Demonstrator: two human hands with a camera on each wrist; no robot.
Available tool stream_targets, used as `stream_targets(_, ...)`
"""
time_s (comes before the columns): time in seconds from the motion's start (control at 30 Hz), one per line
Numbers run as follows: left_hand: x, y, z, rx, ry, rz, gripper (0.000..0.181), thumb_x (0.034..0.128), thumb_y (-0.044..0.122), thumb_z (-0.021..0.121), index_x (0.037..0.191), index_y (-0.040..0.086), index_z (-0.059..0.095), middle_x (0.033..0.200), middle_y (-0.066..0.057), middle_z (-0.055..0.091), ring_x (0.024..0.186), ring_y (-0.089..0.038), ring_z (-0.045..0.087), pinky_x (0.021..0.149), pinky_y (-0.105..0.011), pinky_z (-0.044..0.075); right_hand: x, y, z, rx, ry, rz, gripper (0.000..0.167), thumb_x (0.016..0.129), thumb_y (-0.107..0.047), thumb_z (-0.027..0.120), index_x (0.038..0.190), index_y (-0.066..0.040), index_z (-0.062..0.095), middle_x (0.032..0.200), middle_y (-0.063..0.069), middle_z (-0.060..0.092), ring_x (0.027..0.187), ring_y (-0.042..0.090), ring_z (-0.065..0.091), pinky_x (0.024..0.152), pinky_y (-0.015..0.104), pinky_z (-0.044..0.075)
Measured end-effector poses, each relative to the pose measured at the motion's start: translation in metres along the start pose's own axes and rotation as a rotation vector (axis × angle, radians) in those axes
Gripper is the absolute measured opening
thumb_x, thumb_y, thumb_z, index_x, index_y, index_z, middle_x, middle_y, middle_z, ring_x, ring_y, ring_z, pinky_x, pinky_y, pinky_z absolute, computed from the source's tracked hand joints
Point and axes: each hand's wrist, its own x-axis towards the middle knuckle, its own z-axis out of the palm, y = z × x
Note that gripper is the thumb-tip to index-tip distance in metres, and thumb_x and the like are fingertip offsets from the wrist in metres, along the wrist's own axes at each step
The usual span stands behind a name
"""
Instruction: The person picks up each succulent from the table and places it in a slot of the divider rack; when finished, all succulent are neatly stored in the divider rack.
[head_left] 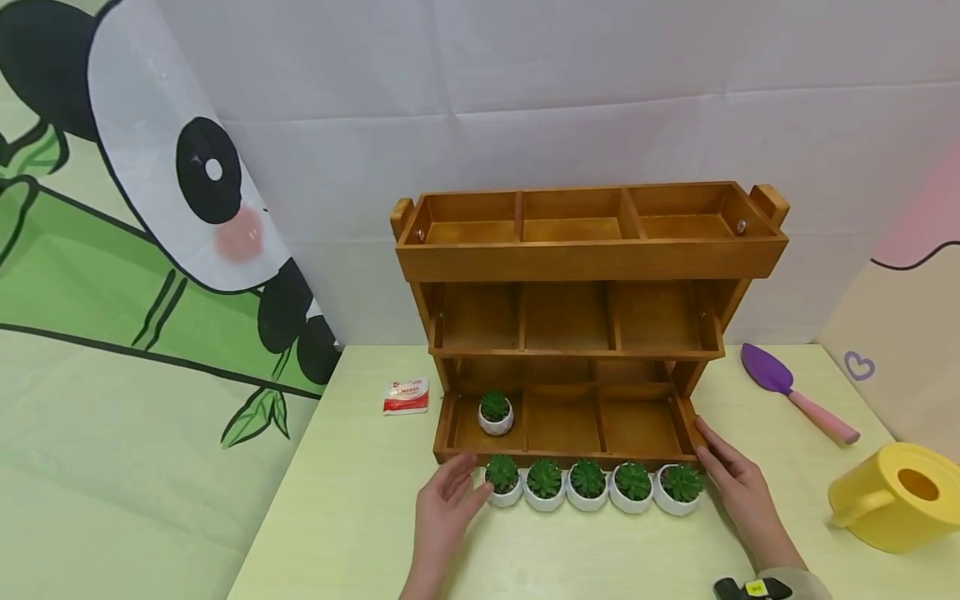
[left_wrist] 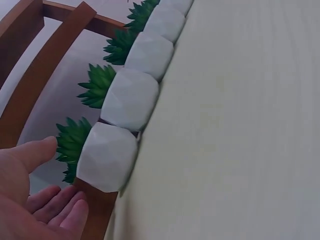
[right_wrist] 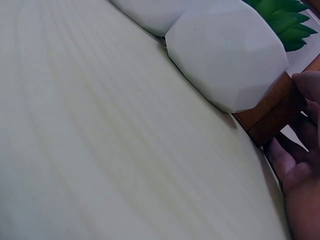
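Several small potted succulents point(head_left: 587, 481) in white faceted pots stand in a row along the front edge of a brown wooden tiered shelf point(head_left: 592, 262). At the row's left end my left hand point(head_left: 446, 504) has its thumb and fingers spread beside the leftmost succulent point(left_wrist: 107, 157), without gripping it. My right hand point(head_left: 742, 483) rests its fingers against the shelf's lower right front corner, near the rightmost succulent point(head_left: 678, 488). The right wrist view shows these fingers beside the wooden corner point(right_wrist: 272, 112), partly cut off by the frame. Another succulent point(head_left: 496, 414) sits in the bottom tier's left compartment.
A purple scoop with a pink handle point(head_left: 825, 417) lies right of the shelf. Nearer on the right stands a yellow watering can point(head_left: 900, 500). A small red and white packet point(head_left: 406, 397) lies left of the shelf. A white cloth point(head_left: 525, 108) hangs behind the table.
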Motion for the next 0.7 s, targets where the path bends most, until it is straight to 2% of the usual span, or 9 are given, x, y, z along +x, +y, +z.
stream_targets(0.2,0.000,-0.010,0.007,0.016,-0.013,-0.046,0.063,0.0827,0.006,0.089,0.137,-0.006,0.061,0.138,-0.022,0.063,0.132,-0.037,0.058,0.108,-0.039,0.049,-0.001,-0.002,0.000,0.016,0.006,-0.006,0.056,0.110,-0.040,0.052,0.162,-0.021,0.041,0.164,-0.006,0.037,0.130,-0.020,0.032,0.098,0.000,0.032)
stream_targets(0.33,-0.002,-0.014,0.012,0.035,-0.020,-0.049,0.064,0.0808,0.005,0.090,0.136,-0.009,0.061,0.136,-0.024,0.064,0.131,-0.038,0.059,0.108,-0.039,0.049,0.000,-0.001,0.001,0.013,0.005,0.002,0.056,0.110,-0.041,0.051,0.162,-0.023,0.040,0.165,-0.006,0.036,0.130,-0.020,0.031,0.098,0.000,0.032)
stream_targets(0.5,-0.004,-0.013,0.016,0.046,-0.024,-0.025,0.065,0.0797,0.001,0.090,0.135,-0.012,0.060,0.135,-0.027,0.063,0.130,-0.039,0.059,0.107,-0.040,0.049,0.002,0.001,0.001,0.001,-0.005,0.015,0.056,0.110,-0.042,0.051,0.163,-0.025,0.038,0.166,-0.002,0.034,0.131,-0.020,0.030,0.097,0.000,0.032)
stream_targets(0.7,-0.005,-0.013,0.022,0.131,-0.008,-0.001,0.067,0.0766,0.006,0.093,0.134,-0.010,0.062,0.135,-0.028,0.063,0.128,-0.041,0.060,0.107,-0.039,0.049,0.000,0.000,0.000,0.004,0.000,0.000,0.056,0.110,-0.042,0.051,0.162,-0.025,0.040,0.165,-0.005,0.036,0.132,-0.019,0.030,0.098,-0.001,0.031)
